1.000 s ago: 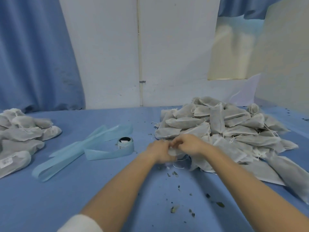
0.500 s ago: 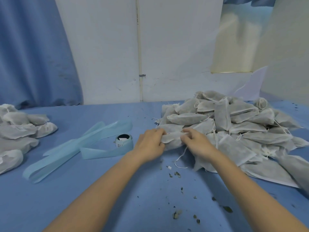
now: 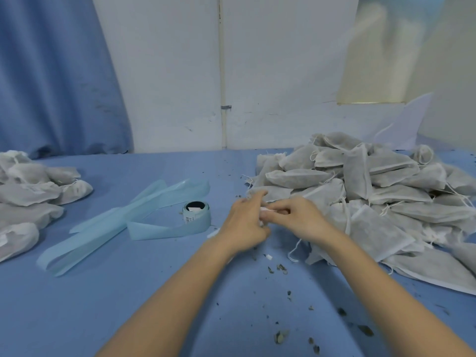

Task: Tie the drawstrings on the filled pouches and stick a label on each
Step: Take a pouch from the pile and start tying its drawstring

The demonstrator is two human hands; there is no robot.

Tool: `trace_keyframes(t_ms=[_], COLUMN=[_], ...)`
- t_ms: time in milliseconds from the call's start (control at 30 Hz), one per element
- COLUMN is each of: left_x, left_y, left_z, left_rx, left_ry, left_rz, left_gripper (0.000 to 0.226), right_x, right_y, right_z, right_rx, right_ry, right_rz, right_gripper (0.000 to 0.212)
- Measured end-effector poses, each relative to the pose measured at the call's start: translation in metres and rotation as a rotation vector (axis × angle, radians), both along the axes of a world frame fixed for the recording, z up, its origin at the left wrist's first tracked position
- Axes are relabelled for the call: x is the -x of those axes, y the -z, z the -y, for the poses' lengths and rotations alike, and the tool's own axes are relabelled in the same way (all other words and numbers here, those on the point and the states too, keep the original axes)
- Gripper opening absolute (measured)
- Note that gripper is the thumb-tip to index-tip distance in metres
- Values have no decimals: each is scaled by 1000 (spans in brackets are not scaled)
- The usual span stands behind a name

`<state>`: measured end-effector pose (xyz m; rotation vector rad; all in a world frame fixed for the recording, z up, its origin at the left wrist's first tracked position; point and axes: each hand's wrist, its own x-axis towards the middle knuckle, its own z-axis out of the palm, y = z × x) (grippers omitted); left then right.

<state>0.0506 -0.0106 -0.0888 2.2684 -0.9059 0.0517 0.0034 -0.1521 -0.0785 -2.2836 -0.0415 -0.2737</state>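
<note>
Left hand (image 3: 246, 222) and right hand (image 3: 296, 219) together at table centre, fingers curled, pinching the white gathered neck of one pouch (image 3: 265, 211) between them; pouch body mostly hidden under both hands. Thin white drawstring (image 3: 293, 249) trailing down from below the right hand onto the blue table (image 3: 128, 292), loose end looped.

Just beyond and right of the right hand: large heap of filled pouches (image 3: 373, 191), grey-white gauzy fabric, dark contents showing through, strings dangling. Left of the left hand: pale blue label roll (image 3: 196, 215) upright, its backing strip (image 3: 123, 222) unspooled in long folds. Far left: smaller pile of pouches (image 3: 33, 194). Near the forearms: scattered dark crumbs (image 3: 280, 269).
</note>
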Motion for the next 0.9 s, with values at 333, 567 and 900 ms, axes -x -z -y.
trace_keyframes(t_ms=[333, 567, 900], left_x=[-3, -8, -10], left_y=[-3, -2, -4], left_z=[-12, -9, -4], left_rx=[0, 165, 562], left_ry=[-36, -79, -229], left_rz=[102, 71, -49], left_gripper=[28, 32, 6], right_x=[-2, -11, -24], right_y=[-10, 1, 9], right_z=[1, -12, -33], right_rx=[55, -1363, -1382], right_ry=[234, 92, -113], right_rz=[-1, -197, -52], right_gripper=[45, 34, 47])
